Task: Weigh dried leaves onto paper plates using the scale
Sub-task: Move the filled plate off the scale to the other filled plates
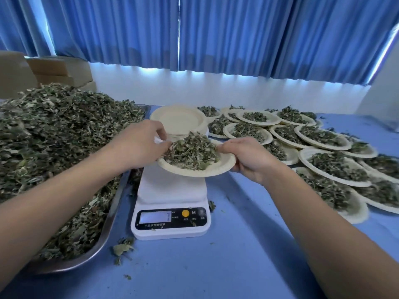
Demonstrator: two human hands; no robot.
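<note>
Paper plate [224, 167] w/ its heap of dried leaves [192, 154] sits just over the scale [172, 190], looks a bit tilted. Right hand [248, 160] fingers clamped on the right rim. Left hand [142, 145] fingers curled at the left rim, can't tell if they're pinching rim or leaves. Prob the weighed portion's coming off, so next it needs a level carry to the filled plates [306, 156] on the right of the desk [237, 255], then a fresh one from the empty stack [179, 119].

White rectangular plastic scale [170, 188]: black control panel, yellow round button. Cream round paper plates [179, 119]: plain. Grey-green dried leaves [54, 126]: mottled. Silver metal tray [103, 234], left. Blue table cover [237, 244]: plain. Blue pleated curtain [237, 35], far: vertical fold shading.
</note>
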